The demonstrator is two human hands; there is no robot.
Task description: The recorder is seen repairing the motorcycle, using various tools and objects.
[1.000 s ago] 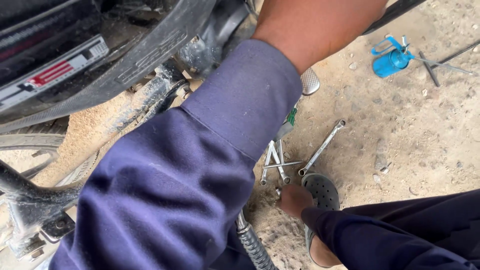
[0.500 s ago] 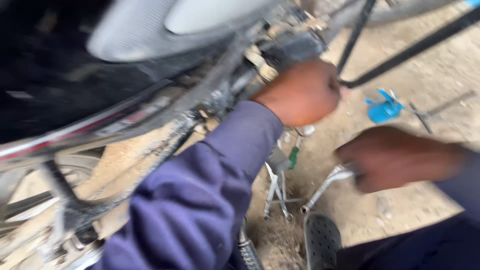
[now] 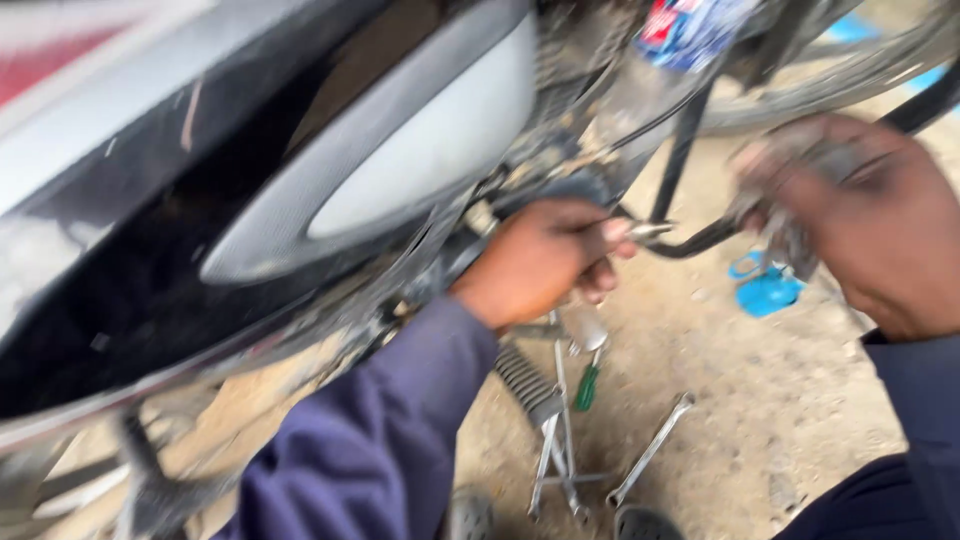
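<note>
Black and silver bodywork of a motorcycle [image 3: 300, 200] filled the upper left of the view, above sandy ground [image 3: 780, 400]. The left hand [image 3: 545, 262], in a dark blue sleeve, reached under the frame with its fingers [image 3: 600, 265] closed around a small metal part [image 3: 650, 231] near the stand bar. The right hand [image 3: 870, 215], blurred, was curled around a greyish bundle, perhaps a rag or tool [image 3: 790, 235]; exactly what it held could not be told. Below lay a ribbed footpeg [image 3: 530, 385], loose spanners [image 3: 650, 450], a green-handled screwdriver [image 3: 587, 385] and a blue object [image 3: 765, 292]. Judging from this, the small part could have slipped and vanished into the sand, since the grip was only at the fingertips.
</note>
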